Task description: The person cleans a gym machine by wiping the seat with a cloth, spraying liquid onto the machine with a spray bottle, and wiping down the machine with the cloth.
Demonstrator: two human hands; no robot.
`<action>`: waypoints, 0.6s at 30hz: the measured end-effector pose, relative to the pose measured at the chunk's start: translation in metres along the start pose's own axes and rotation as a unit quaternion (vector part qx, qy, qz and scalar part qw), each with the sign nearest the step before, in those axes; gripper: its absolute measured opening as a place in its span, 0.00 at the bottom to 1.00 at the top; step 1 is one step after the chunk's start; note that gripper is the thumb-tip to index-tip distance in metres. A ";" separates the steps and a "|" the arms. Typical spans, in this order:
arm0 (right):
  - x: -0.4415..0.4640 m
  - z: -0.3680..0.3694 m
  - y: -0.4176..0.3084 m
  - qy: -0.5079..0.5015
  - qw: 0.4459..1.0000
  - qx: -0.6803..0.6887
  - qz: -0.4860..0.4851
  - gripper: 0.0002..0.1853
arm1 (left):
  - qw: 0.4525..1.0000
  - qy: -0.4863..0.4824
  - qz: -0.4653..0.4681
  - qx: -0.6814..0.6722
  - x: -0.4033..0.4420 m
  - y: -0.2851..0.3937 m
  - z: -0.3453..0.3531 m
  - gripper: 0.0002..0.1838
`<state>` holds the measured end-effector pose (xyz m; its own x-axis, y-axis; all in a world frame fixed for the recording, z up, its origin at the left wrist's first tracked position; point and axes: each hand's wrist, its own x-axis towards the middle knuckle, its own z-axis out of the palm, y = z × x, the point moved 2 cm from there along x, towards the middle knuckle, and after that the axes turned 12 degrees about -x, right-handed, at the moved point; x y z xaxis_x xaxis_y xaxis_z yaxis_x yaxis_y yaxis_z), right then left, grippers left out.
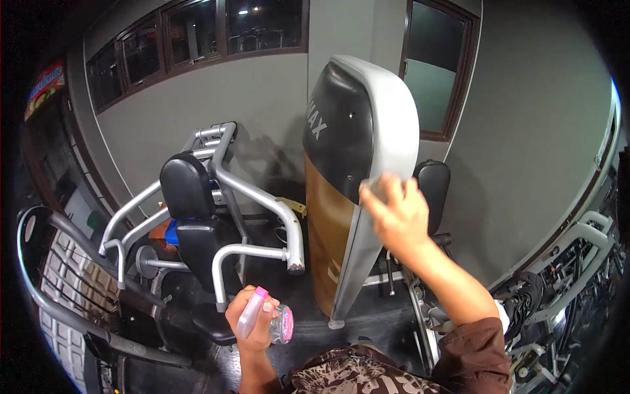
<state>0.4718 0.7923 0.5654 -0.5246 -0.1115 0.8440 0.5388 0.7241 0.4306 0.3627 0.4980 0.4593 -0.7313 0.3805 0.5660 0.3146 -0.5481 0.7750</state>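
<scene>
My left hand (251, 323) is wrapped round a small clear spray bottle (284, 326) with a pink label and a pink-tipped top, held low in front of my body. Up to the right, my right hand (401, 220) has its fingers bent over a greyish cloth (373, 186), mostly hidden beneath them. That hand lies against the pale side edge of a tall weight-machine housing (396, 108), which has a black and gold-brown front panel.
A chest-press style machine (188, 184) with black pads and silver bars stands to the left. A black pad (432, 196) shows behind the housing. Curved rails (72, 322) are at far left, and more gym equipment (564, 282) crowds the right.
</scene>
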 end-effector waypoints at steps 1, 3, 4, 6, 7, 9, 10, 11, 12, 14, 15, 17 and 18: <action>-0.020 0.003 -0.010 -0.026 0.999 0.006 -0.024 0.20 | 1.000 0.004 -0.006 0.004 -0.001 0.003 -0.001 0.12; -0.034 0.004 -0.018 -0.062 0.996 0.025 -0.052 0.21 | 1.000 0.015 -0.014 0.009 -0.002 0.006 -0.003 0.12; -0.033 0.000 -0.018 -0.072 0.995 0.037 -0.054 0.21 | 1.000 0.013 -0.010 0.014 -0.003 0.005 -0.004 0.12; -0.018 -0.010 -0.012 -0.044 0.997 0.050 -0.037 0.21 | 1.000 0.004 -0.002 0.025 -0.002 0.003 -0.006 0.12; 0.004 -0.018 -0.003 -0.006 0.999 0.050 -0.020 0.20 | 1.000 0.002 -0.001 0.020 0.000 0.004 -0.003 0.12; 0.046 -0.031 0.020 0.065 0.997 0.038 0.014 0.21 | 1.000 -0.003 0.000 0.011 0.002 0.005 0.004 0.12; 0.065 -0.035 0.031 0.097 0.994 0.027 0.029 0.21 | 1.000 -0.011 0.000 0.009 0.003 0.004 0.006 0.12; 0.078 -0.035 0.041 0.114 0.993 0.022 0.032 0.23 | 1.000 -0.018 0.001 0.006 0.003 0.001 0.007 0.12; 0.087 -0.035 0.045 0.097 0.994 0.027 0.043 0.23 | 1.000 -0.024 0.003 0.004 0.003 -0.001 0.008 0.11; 0.081 -0.021 0.047 0.055 0.998 0.038 0.022 0.22 | 1.000 -0.021 -0.007 -0.002 0.003 -0.002 0.009 0.11; 0.073 -0.016 0.043 0.064 0.997 0.030 0.015 0.22 | 1.000 -0.014 -0.008 -0.002 0.002 -0.002 0.008 0.11; 0.047 -0.012 0.032 0.055 0.998 0.021 -0.015 0.21 | 1.000 0.004 -0.014 -0.003 0.000 -0.002 0.006 0.11; 0.033 -0.013 0.025 0.026 0.999 0.025 -0.029 0.21 | 1.000 0.002 -0.008 0.003 0.000 -0.004 0.003 0.11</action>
<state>0.4763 0.7981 0.6082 -0.5185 -0.1886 0.8340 0.4738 0.7485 0.4639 0.3635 0.5019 0.4569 -0.7386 0.3864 0.5524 0.3067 -0.5372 0.7857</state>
